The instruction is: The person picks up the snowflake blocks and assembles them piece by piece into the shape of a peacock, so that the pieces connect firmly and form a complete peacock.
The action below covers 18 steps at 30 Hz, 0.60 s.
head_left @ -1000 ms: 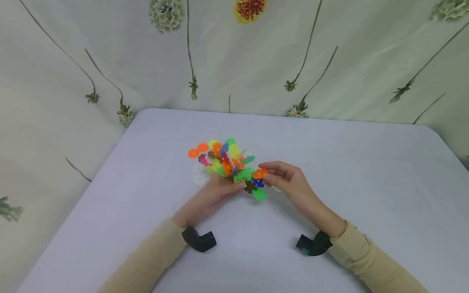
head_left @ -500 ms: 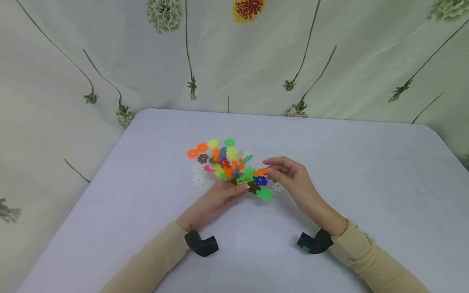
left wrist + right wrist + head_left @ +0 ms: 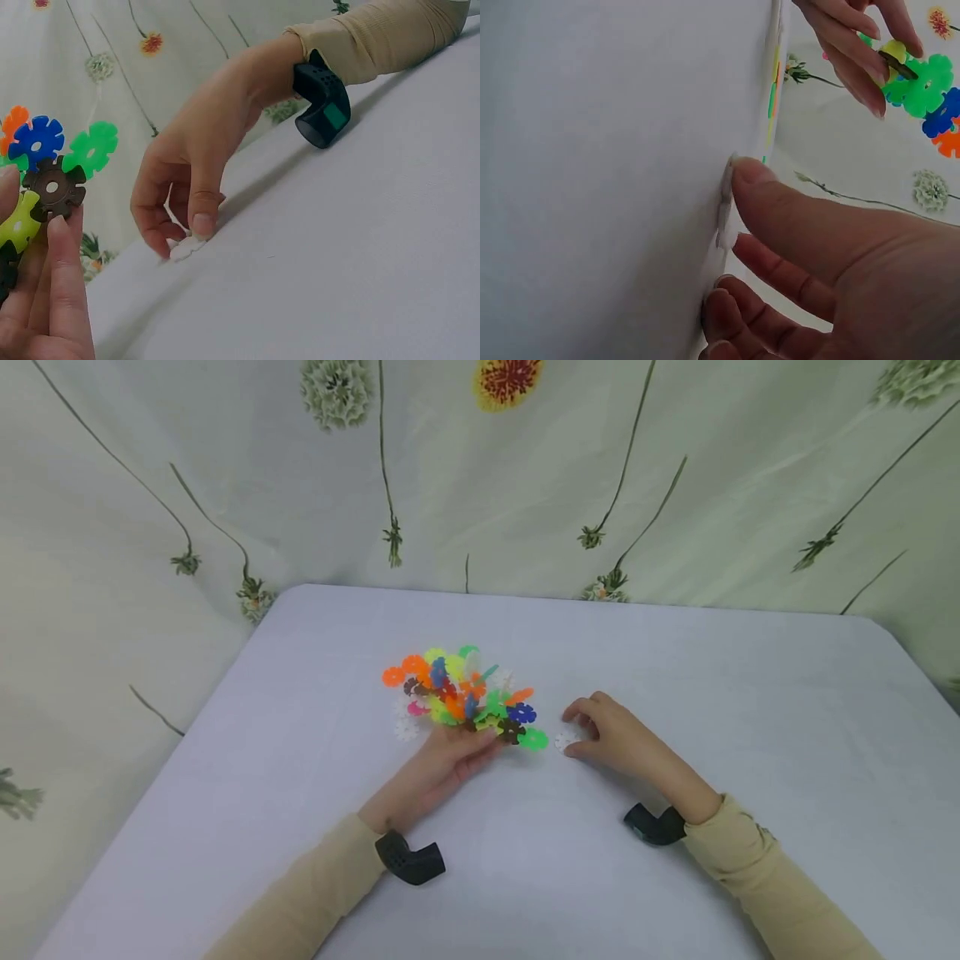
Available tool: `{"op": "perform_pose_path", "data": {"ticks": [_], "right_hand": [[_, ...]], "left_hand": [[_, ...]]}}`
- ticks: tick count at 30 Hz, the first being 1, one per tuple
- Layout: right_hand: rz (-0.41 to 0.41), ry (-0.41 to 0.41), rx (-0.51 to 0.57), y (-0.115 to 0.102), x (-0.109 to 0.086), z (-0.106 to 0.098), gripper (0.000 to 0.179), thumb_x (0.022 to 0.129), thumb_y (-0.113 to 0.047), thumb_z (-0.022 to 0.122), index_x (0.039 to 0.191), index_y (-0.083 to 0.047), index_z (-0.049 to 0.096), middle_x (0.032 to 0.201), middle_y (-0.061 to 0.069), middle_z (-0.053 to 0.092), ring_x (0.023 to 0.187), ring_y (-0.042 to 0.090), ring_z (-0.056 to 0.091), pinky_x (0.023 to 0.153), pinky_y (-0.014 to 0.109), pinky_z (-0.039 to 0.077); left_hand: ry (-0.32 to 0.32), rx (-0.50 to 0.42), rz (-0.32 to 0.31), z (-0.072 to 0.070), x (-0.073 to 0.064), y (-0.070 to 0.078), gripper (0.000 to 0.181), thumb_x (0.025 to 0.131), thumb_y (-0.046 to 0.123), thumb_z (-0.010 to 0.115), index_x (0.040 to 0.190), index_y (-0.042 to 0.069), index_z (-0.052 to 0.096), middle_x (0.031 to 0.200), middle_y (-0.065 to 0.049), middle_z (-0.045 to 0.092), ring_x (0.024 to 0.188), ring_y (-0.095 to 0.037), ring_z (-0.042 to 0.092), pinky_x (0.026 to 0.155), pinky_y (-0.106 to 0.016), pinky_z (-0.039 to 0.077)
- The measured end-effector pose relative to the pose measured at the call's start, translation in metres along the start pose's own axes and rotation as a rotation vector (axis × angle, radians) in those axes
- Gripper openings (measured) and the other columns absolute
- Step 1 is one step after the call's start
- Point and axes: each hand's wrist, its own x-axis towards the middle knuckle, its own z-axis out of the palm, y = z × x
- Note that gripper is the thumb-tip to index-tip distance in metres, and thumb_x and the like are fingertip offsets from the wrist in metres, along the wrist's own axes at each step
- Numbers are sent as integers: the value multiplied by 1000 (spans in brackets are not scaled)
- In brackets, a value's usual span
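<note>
Left hand (image 3: 448, 760) clamps cluster (image 3: 438, 673); right hand (image 3: 615, 737), clearer from wrists, seemingly pinches white disc (image 3: 185, 248).

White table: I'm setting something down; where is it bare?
Bare table: right of the right sleeve, and between it and the left sleeve. Crowded: the middle, with the left hand holding the disc cluster, the right hand touching a white disc.

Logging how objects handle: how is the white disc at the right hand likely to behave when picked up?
The white disc looks thin, so probably light. Lying nearly flat on the table, it seems unlikely to roll. Its notched rim may aid grip.
</note>
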Motion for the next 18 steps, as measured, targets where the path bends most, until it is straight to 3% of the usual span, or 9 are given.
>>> {"op": "perform_pose_path", "data": {"ticks": [5,9,14,16,18], "right_hand": [[-24,-32,-26,-1,1,2,24,78,-9,76,92,-6,57,79,3,49,75,20,46,65,32,42],[-48,5,127,-3,-1,2,18,81,-5,72,87,-7,55,75,1,54,69,17,52,62,29,45],[-158,151,508,-9,-17,3,12,84,6,65,91,1,57,78,10,65,70,27,65,65,32,55],[-254,237,563,-12,-24,6,13,82,10,64,93,4,61,82,12,67,73,30,66,67,33,55],[-358,301,548,-16,-27,10,17,80,13,65,94,4,65,86,12,68,77,28,67,69,31,54]], "left_hand": [[-15,-4,2,-2,-1,1,56,92,-4,52,141,10,27,128,-13,44,103,-21,54,99,-36,37],[-47,-1,30,-4,0,0,66,90,-10,50,145,14,23,134,-12,41,106,-21,53,97,-35,40],[-103,-22,68,-5,4,-4,74,88,-15,50,146,23,23,137,-10,41,112,-22,50,93,-34,43],[-126,-14,78,-6,6,-5,77,89,-14,50,148,25,20,140,-9,39,116,-22,48,94,-35,42],[-142,2,85,-7,7,-5,80,89,-14,49,149,28,16,142,-9,38,119,-23,47,95,-36,41]]}}
